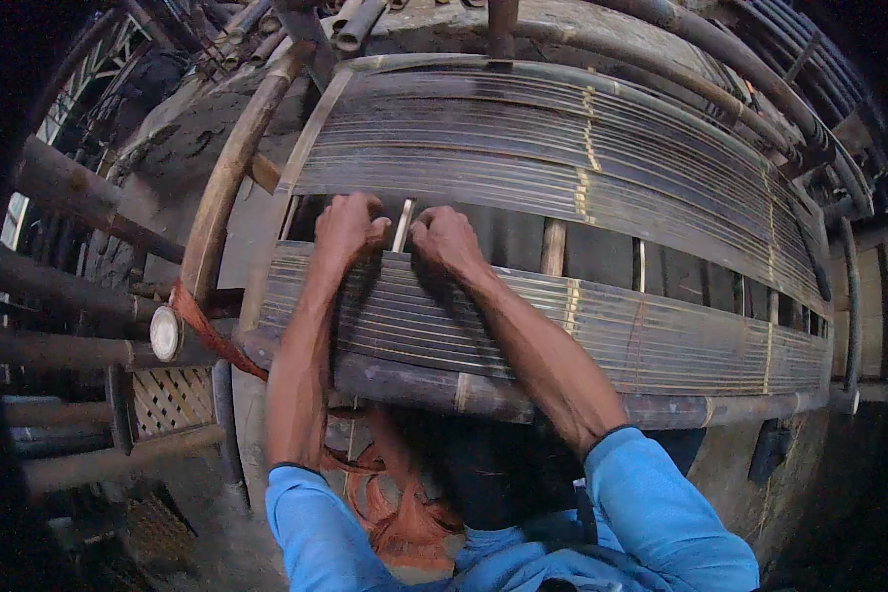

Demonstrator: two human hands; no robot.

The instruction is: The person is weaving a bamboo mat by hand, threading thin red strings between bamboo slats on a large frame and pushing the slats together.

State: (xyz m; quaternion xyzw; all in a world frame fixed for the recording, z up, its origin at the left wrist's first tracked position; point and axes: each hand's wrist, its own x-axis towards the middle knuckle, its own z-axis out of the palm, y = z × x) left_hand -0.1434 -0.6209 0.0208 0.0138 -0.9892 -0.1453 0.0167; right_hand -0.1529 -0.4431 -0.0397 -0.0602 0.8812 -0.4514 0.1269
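Observation:
A bed-like bamboo frame spans the view, with a wide far band of thin split slats point(444, 118) and a narrower near band of slats point(414, 311). Between the two runs a long dark gap. My left hand point(347, 229) is at this gap, fingers curled, just left of a pale crosspiece point(403, 225). On the crosspiece's other side is my right hand point(448, 239), also closed, by the near band's far edge. Whatever the fingers grip is hidden under them. Pale bindings point(572, 304) cross the slats in rows to the right.
A thick bamboo pole point(414, 383) edges the frame toward me. Reddish cord point(207, 331) wraps the left corner beside a cut bamboo end point(166, 333). Loose reddish strands point(405, 518) lie below. Upright and slanting poles point(235, 178) surround the far and left sides.

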